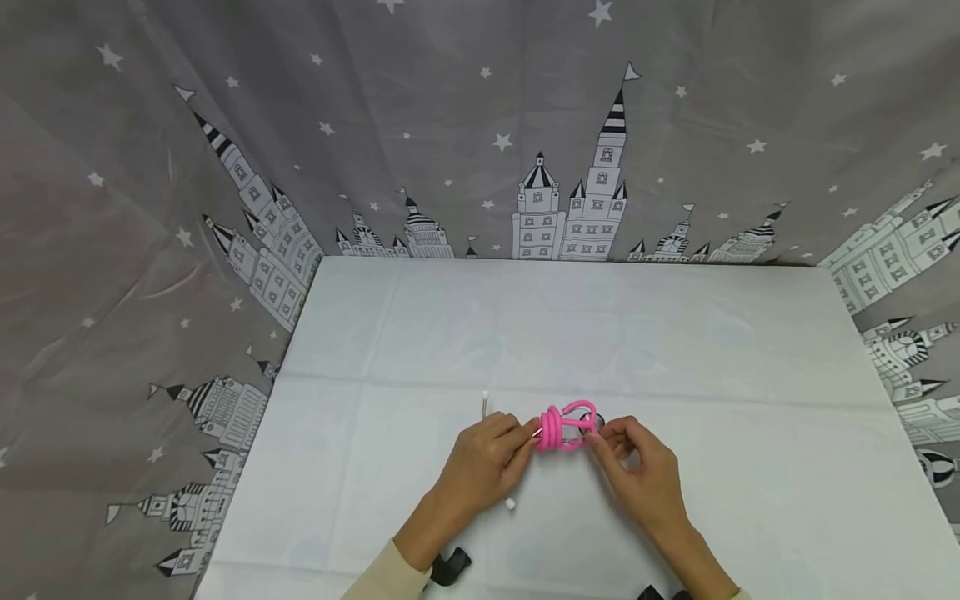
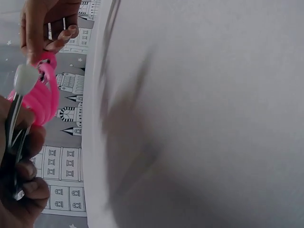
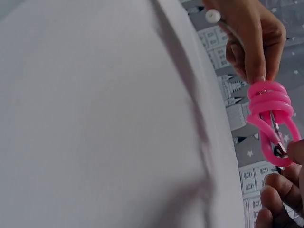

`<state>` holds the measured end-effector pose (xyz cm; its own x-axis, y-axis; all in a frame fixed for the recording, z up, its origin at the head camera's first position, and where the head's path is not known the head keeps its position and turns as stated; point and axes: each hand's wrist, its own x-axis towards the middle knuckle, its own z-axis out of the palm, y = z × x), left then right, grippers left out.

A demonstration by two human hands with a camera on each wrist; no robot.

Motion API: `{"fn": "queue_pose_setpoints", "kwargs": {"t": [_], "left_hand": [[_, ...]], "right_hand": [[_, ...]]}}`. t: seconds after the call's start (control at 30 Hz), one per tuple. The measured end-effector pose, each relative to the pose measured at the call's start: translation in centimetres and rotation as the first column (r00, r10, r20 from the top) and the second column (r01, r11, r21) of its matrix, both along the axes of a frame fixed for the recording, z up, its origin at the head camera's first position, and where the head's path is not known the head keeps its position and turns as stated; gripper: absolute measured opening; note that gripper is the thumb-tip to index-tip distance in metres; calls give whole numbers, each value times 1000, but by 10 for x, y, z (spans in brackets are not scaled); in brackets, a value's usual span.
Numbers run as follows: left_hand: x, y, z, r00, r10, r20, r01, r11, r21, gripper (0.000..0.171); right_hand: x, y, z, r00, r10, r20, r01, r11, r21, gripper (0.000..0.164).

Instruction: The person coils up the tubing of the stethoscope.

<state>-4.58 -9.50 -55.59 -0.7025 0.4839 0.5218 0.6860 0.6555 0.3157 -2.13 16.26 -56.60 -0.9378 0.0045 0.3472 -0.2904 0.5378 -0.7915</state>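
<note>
A bright pink cord [image 1: 552, 427] is wound in several turns around thin metal rods, with loose loops toward the right. My left hand [image 1: 487, 458] grips the metal rods [image 2: 13, 118] just left of the coils, its fingers curled around them. White rounded caps [image 2: 26, 80] tip the rods, one showing beyond that hand and one on its near side in the head view. At the looped end, my right hand [image 1: 641, 471] pinches the pink cord between thumb and index finger. A small dark, shiny round piece [image 1: 597, 422] shows beside those fingertips, partly covered.
Both hands work over a white-covered table [image 1: 420, 333] with faint fold lines. Grey fabric [image 1: 420, 108] printed with castles and stars hangs around its back and sides. Black pieces [image 1: 450, 567] show near the wrists at the lower edge.
</note>
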Motion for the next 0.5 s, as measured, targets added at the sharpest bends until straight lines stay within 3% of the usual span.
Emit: {"fn": "queue_pose_setpoints", "kwargs": {"t": [0.13,0.23,0.37,0.5], "left_hand": [[-5,-1,4,996,-40,84,49,994,-97,21],[-9,-1,4,992,-57,110,75,984,-162,22],[-14,-1,2,992,-44,121,72,969,-234,23],[-18,-2,-2,992,-38,123,67,968,-243,21]], "right_hand": [[0,8,-5,996,30,-89,-19,992,125,18],[1,12,-8,991,43,-129,-18,982,189,18],[2,13,-11,988,49,-145,-18,978,209,20],[2,14,-12,988,37,-150,-5,978,210,20]]}}
